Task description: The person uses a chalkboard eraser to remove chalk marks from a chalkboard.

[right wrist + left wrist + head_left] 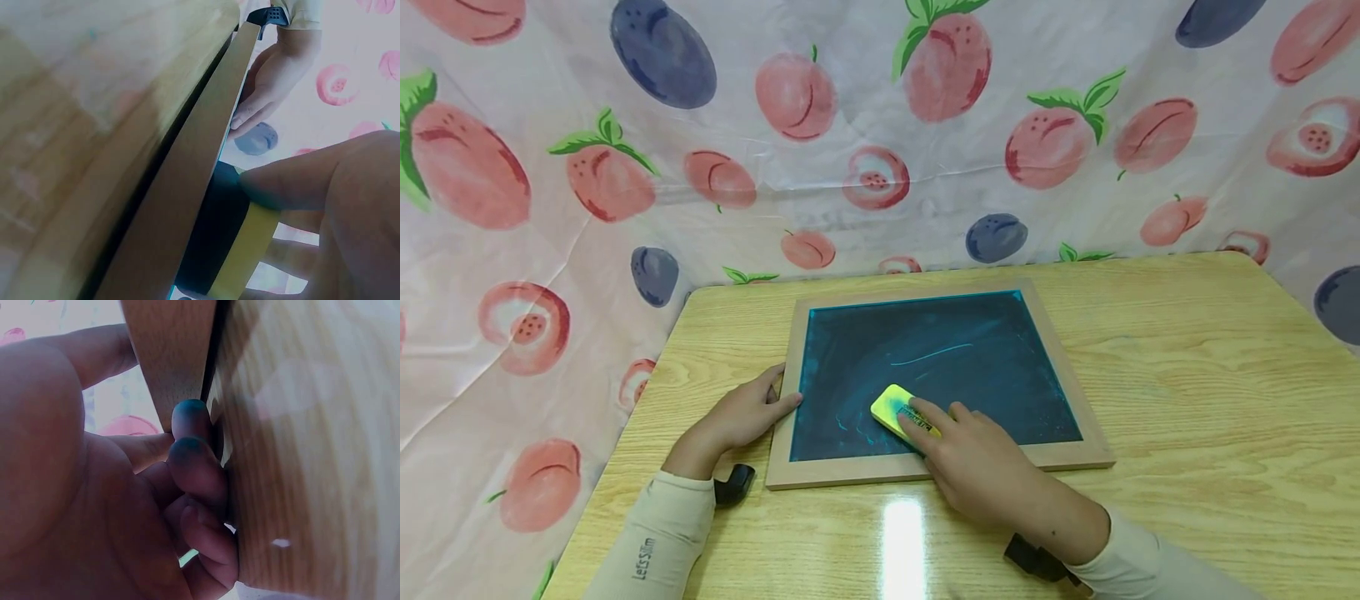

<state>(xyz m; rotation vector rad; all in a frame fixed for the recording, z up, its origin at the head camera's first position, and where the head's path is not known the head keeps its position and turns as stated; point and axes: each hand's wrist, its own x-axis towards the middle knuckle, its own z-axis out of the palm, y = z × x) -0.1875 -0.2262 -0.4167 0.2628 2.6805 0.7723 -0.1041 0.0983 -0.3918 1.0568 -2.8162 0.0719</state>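
Note:
A small chalkboard [955, 400] with a pale wooden frame lies flat on the table, with blue chalk smears and a curved chalk line on its dark surface. My right hand [981, 467] grips a yellow chalkboard eraser [891, 404] with black felt, felt side down on the lower middle of the board. In the right wrist view the thumb [287, 178] presses along the eraser's side. My left hand [741, 417] holds the frame's left edge, thumb on top. Blue chalk dust colours the fingertips [189, 412] curled against the frame in the left wrist view.
The board rests on a light wood-grain table [1210, 375]. A fruit-print cloth [865, 108] hangs behind and along the left side. Black wrist devices [735, 485] sit on both wrists, and light glares off the table in front of the board.

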